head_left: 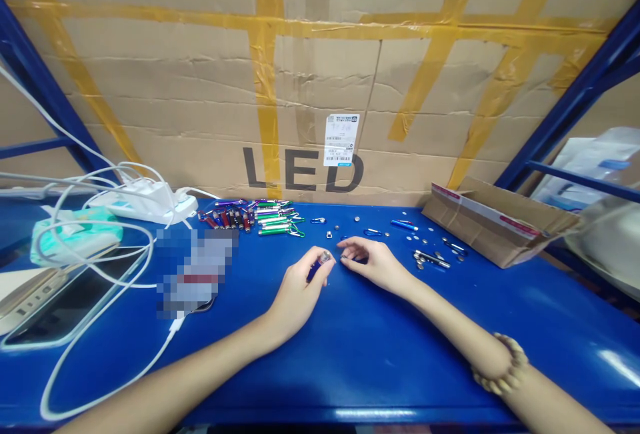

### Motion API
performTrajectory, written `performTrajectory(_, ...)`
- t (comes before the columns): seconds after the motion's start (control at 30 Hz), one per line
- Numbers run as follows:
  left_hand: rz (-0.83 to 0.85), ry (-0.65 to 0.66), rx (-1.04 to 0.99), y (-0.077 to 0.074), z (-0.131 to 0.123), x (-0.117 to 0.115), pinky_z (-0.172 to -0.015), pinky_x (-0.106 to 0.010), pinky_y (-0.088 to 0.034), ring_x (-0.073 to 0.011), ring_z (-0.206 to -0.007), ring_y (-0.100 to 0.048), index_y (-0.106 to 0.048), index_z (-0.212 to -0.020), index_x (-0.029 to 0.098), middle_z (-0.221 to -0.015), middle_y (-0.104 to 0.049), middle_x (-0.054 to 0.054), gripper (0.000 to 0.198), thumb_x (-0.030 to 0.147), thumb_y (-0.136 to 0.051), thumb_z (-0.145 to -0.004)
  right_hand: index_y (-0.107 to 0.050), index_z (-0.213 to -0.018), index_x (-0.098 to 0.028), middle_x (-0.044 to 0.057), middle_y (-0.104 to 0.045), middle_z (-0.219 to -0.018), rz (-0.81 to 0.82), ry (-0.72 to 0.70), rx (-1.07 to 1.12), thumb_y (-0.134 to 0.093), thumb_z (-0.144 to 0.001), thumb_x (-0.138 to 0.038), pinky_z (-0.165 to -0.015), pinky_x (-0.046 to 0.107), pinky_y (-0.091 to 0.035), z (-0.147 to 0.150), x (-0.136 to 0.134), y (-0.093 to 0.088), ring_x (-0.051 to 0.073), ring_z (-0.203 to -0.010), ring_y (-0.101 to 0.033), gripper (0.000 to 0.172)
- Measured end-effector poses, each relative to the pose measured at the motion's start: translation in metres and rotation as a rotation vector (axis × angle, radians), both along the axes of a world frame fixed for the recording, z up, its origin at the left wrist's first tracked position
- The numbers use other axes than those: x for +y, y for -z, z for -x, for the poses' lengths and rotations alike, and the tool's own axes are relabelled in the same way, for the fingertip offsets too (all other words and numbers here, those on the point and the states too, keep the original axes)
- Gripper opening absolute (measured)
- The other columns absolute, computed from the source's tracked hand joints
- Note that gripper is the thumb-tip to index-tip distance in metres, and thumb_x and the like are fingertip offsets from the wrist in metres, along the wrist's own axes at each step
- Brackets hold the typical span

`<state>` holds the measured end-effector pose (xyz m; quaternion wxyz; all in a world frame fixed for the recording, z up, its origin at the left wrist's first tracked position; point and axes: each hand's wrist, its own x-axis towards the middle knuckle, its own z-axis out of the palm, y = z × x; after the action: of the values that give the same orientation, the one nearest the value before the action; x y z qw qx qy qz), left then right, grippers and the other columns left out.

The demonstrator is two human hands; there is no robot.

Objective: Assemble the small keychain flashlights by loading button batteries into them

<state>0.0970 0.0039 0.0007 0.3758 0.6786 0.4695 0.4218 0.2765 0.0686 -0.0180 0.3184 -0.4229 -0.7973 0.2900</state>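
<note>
My left hand (303, 284) is closed around a small dark-blue mini flashlight (313, 269), whose silver round end shows between thumb and index finger. Just to its right, my right hand (375, 264) has thumb and index finger curved toward each other. A tiny dark spot shows at the thumb tip; whether it is a small part is too fine to make out. The two hands are close but apart, above the blue table (360, 354). Beyond them lie a small silver piece (329, 235), a blue carabiner clip (373, 232) and a loose blue tube (404, 225).
Green, red and purple mini flashlights (275, 221) are piled at the back. Several button cells lie around a black-and-silver tube (431, 259). An open cardboard box (500, 221) stands right. Left are a phone (75, 307), white cables, a power strip (150, 201) and a tissue pack (75, 234).
</note>
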Motion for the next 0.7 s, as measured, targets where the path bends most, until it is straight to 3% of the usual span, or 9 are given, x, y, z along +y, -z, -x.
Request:
performTrajectory(0.23,0.009,0.011,0.018,0.005,0.000,0.002,-0.060,-0.021,-0.035,-0.0112,-0.060,-0.045,-0.052,-0.083,0.019,-0.061,-0.044,0.005,0.019,0.033,-0.039,-0.088,-0.062,-0.097,-0.015,0.009,-0.065,-0.097,-0.006,0.043,0.132,-0.056,-0.076,-0.025,-0.073,0.032,-0.054,0.002,-0.003,-0.004,0.015,-0.072,-0.065,0.023)
performTrajectory(0.37,0.009,0.023,0.035,0.007,0.000,0.003,-0.059,-0.021,-0.035,-0.0113,-0.059,-0.047,-0.053,-0.083,0.019,-0.061,-0.045,0.005,0.019,0.033,-0.041,-0.087,-0.066,-0.087,-0.014,0.008,-0.071,-0.088,0.085,0.109,0.277,-0.067,-0.067,-0.029,-0.075,0.034,-0.054,0.003,-0.005,-0.012,0.019,-0.075,-0.068,0.024)
performTrajectory(0.5,0.022,0.037,0.044,0.007,0.000,0.004,-0.059,-0.021,-0.037,-0.0112,-0.058,-0.048,-0.055,-0.084,0.018,-0.061,-0.046,0.005,0.020,0.033,-0.042,-0.087,-0.069,-0.077,-0.013,0.006,-0.071,-0.069,0.189,0.180,0.489,-0.075,-0.057,-0.033,-0.067,0.033,-0.056,0.007,-0.012,-0.020,0.021,-0.066,-0.068,0.029)
performTrajectory(0.57,0.015,0.049,0.042,0.007,0.000,0.004,-0.059,-0.021,-0.038,-0.0109,-0.058,-0.048,-0.057,-0.085,0.017,-0.062,-0.048,0.004,0.020,0.032,-0.043,-0.086,-0.069,-0.073,-0.013,0.005,-0.070,-0.064,0.217,0.165,0.523,-0.077,-0.055,-0.033,-0.063,0.032,-0.057,0.011,-0.018,-0.023,0.020,-0.061,-0.068,0.028)
performTrajectory(0.7,-0.007,0.057,0.040,0.007,0.000,0.005,-0.055,-0.020,-0.041,-0.0113,-0.058,-0.050,-0.061,-0.089,0.016,-0.066,-0.055,0.002,0.020,0.029,-0.047,-0.084,-0.071,-0.076,-0.016,0.005,-0.072,-0.071,0.241,0.056,0.444,-0.075,-0.059,-0.033,-0.065,0.031,-0.056,0.015,-0.027,-0.027,0.019,-0.065,-0.068,0.025)
